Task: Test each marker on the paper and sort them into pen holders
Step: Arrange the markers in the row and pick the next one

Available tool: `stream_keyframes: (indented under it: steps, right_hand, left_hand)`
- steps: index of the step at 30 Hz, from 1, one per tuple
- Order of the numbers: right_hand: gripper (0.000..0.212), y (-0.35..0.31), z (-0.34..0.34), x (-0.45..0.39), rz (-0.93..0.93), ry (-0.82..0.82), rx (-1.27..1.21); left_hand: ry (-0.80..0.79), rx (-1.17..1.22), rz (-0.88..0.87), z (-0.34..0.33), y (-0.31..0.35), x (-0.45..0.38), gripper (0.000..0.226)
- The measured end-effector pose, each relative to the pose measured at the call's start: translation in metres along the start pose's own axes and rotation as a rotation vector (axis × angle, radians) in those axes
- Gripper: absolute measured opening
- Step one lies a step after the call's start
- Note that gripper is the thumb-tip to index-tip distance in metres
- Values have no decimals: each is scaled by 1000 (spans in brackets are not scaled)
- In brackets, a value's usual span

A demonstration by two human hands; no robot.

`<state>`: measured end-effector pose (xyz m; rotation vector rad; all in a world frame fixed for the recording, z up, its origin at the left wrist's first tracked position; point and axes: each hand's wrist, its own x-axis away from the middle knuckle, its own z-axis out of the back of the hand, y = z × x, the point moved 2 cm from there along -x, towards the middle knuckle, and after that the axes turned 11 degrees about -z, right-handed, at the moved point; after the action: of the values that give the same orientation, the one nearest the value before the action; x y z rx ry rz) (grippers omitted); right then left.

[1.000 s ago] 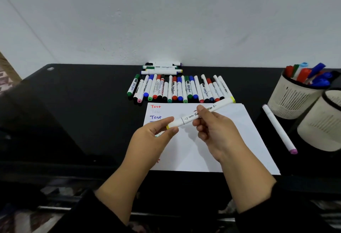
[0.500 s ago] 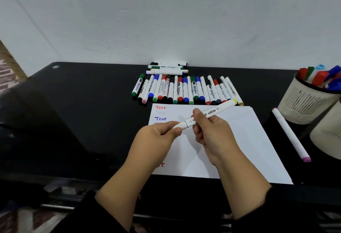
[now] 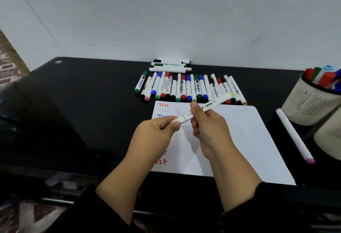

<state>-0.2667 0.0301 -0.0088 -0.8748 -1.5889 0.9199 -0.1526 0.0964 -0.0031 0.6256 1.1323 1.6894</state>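
A white marker with a yellow end is held slanted above the white paper. My left hand pinches its near cap end; my right hand grips the barrel in the middle. The paper carries several "Test" words in red, grey and blue down its left side. A row of several capped markers lies just beyond the paper, with three more markers stacked against the wall. A cream pen holder with several markers stands at the right; a second cream holder sits nearer, cut by the frame edge.
A long white marker with a pink end lies on the black table between the paper and the holders. The white wall runs right behind the markers. The table's front edge is below my forearms.
The view has shifted slightly left, so the holders sit closer to the right edge. My left hand's fingers now cover the near cap end. Both hands stay on the marker.
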Motion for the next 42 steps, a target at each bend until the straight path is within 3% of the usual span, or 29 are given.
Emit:
stream_keyframes:
  steps: [4, 8, 11, 18, 21, 25, 30, 42]
  right_hand:
    - [27, 1, -4, -3, -39, 55, -49]
    - [25, -2, -7, -4, 1, 7, -48]
    - [22, -2, -11, -4, 42, -52, -71]
    - [21, -14, 7, -15, 123, -58, -179]
    - [23, -13, 7, -16, 106, -41, -114]
    - [25, -7, 1, -14, 52, 17, -143]
    - [17, -11, 7, -18, 42, 55, -185]
    - [15, -40, -16, -69, 92, 75, 152]
  left_hand:
    - [-12, -65, -2, -2, 2, 0, 27]
    - [-13, -17, 21, 2, 6, 1, 13]
    - [-14, -1, 26, 5, 6, 3, 25]
    - [10, 221, 99, 22, -6, 5, 17]
    - [1, 123, 94, 21, -10, 4, 10]
    - [-2, -41, 103, 13, -8, -1, 28]
    - [81, -41, 74, 17, -18, -10, 35]
    - [19, -100, -19, 19, -34, -51, 34]
